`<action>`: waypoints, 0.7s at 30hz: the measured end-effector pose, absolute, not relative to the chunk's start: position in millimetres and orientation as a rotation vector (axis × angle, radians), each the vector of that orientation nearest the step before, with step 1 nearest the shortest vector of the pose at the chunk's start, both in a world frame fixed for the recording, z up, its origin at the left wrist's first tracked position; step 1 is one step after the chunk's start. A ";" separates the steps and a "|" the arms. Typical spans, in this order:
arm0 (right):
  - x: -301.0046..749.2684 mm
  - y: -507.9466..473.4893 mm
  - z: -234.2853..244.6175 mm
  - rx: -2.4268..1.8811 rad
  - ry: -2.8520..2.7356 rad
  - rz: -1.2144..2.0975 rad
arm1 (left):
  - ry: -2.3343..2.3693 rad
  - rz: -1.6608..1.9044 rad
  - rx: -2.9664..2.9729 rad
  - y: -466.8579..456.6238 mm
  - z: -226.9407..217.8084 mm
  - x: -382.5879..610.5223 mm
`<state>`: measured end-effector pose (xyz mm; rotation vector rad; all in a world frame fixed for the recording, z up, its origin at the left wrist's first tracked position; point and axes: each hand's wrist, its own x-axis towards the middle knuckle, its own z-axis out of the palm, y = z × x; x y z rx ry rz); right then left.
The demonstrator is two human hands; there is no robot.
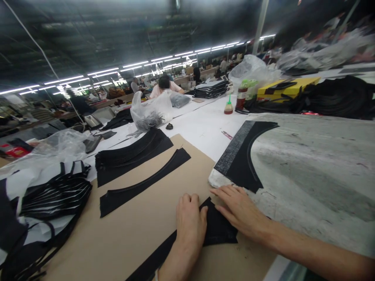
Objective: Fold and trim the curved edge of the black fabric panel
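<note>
A long black fabric piece with a curved edge lies on the brown board, partly covered by both hands. My left hand rests on it with curled fingers and the thumb along its edge; the fingertips are partly hidden. Stretched out across the far right end of this fabric is my right hand, its thumb apart from the fingers. Farther back on the board lie a narrow curved black strip and a stack of wider black pieces. Another black piece with a grey band lies on the pale padded surface.
Black cords or strips lie in a heap at left. Beyond the board are a plastic bag, a green-capped glue bottle and a small cutter. A yellow box stands back right. A co-worker sits farther off.
</note>
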<state>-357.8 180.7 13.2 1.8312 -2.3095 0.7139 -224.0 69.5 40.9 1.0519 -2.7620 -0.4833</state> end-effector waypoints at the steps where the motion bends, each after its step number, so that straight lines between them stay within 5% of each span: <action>1: -355.6 182.7 11.0 1.820 -2.311 0.712 | -2.761 -0.498 1.064 71.1 41.3 -228.7; 21: -385.5 221.7 19.0 1.613 -2.289 0.336 | -2.397 -1.824 0.493 58.6 49.4 -206.3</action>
